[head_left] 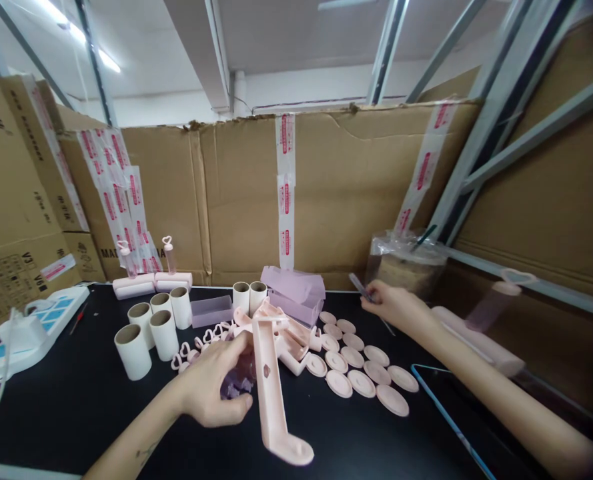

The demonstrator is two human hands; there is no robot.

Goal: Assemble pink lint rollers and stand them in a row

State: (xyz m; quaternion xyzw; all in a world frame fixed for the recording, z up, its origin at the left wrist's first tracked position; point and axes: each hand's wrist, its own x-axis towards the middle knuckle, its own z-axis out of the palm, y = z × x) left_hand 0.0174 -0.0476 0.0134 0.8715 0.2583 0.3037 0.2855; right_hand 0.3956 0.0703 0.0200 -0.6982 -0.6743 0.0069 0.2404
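Note:
My left hand point(216, 385) is at the front centre, its fingers curled against a long pale pink plastic bracket point(271, 380) with a bent lower end. The fingertips are hidden behind the bracket, and the thumb lies just left of its edge. Small clear purple pieces point(239, 383) show beneath that hand. Behind the bracket is a heap of pink moulded parts point(293, 340), beside several heart-topped pink pieces point(201, 343). At the right, my right hand point(383, 298) pinches a slim tool point(359, 287) with a greyish handle and a thin shaft, perhaps a screwdriver.
Several white tubes point(133, 353) stand left; several pink discs point(361, 383) lie right. Purple plastic sheets point(296, 293) sit at the back. A power strip point(41, 333), a bagged roll point(406, 267), a blue-edged tablet-like object point(451, 413) and cardboard walls point(241, 193) surround the black table.

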